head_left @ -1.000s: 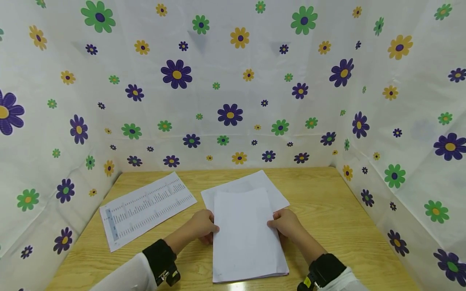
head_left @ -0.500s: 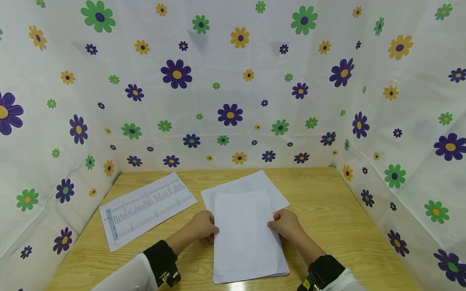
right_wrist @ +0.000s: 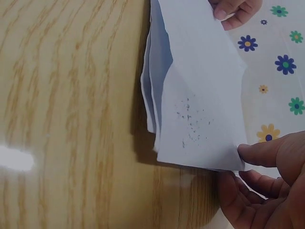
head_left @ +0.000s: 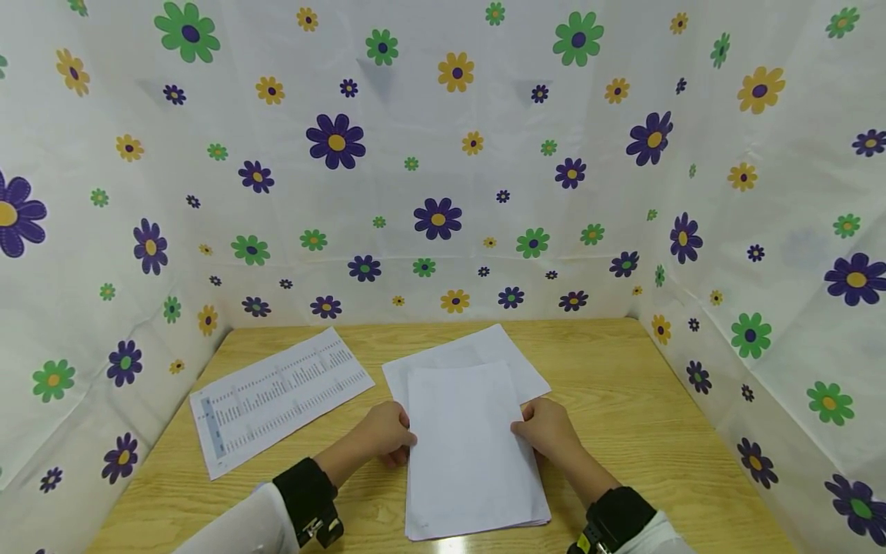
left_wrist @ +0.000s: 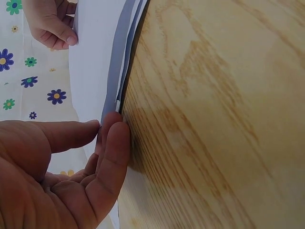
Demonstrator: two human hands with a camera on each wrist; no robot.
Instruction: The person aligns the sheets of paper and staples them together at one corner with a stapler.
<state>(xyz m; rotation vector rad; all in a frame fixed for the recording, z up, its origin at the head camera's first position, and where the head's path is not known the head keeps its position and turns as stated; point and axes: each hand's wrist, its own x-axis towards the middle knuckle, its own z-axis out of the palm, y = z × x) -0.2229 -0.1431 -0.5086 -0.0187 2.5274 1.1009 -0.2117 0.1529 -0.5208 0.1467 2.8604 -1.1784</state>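
- Two hands frame the stack of white sheets (head_left: 471, 454), which sits at the near middle of the wooden table (head_left: 623, 385); our left hand (head_left: 384, 435) pinches the stack's left edge between thumb and fingers, and our right hand (head_left: 547, 427) grips the right edge the same way.
- Several sheet edges fan apart in the wrist views; we judge that a loose pinch could let the lower sheets slip out of line, and a harder squeeze could crease the top one.
- One loose blank sheet (head_left: 477, 354) lies askew under the stack's far end; dragging the stack could carry it along.
- Farther left lies a printed sheet (head_left: 277, 396), well apart from our hands; bare wood lies to the right.
- Beyond, the flowered cloth walls (head_left: 443, 169) close the table on three sides, so open room lies mostly toward us.
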